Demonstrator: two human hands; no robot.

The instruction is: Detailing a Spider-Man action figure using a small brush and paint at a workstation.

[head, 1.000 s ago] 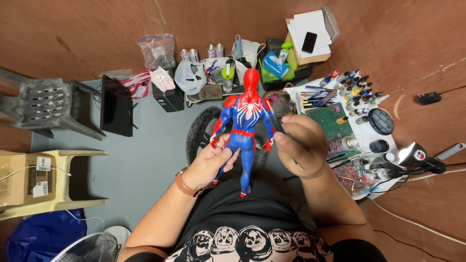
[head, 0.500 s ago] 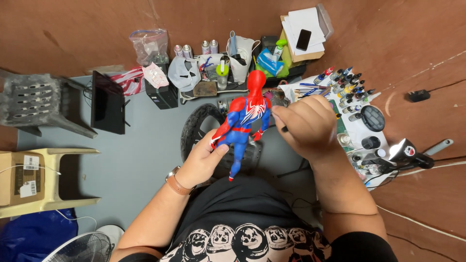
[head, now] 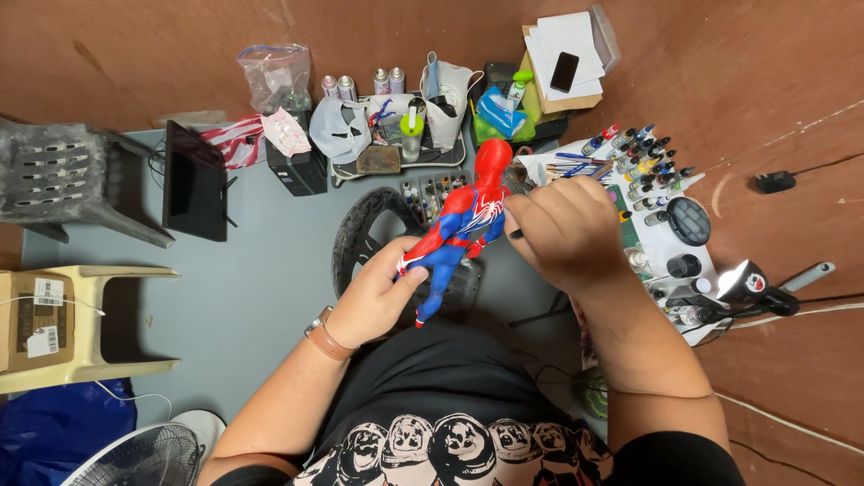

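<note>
Dark flat screen (head: 193, 180) upright left, white-labelled cardboard box (head: 36, 319) far left

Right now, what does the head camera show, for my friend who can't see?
Two hands hold a red and blue figure: the left hand grips its lower half, the right hand touches its chest. Small paint bottles crowd the table to the right.

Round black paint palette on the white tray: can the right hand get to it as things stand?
Probably yes. The right hand is at the figure's torso, and the round black palette lies just beyond it on the white tray. Nothing stands between them, though the hand seems to be pinching a thin dark tool.
</note>
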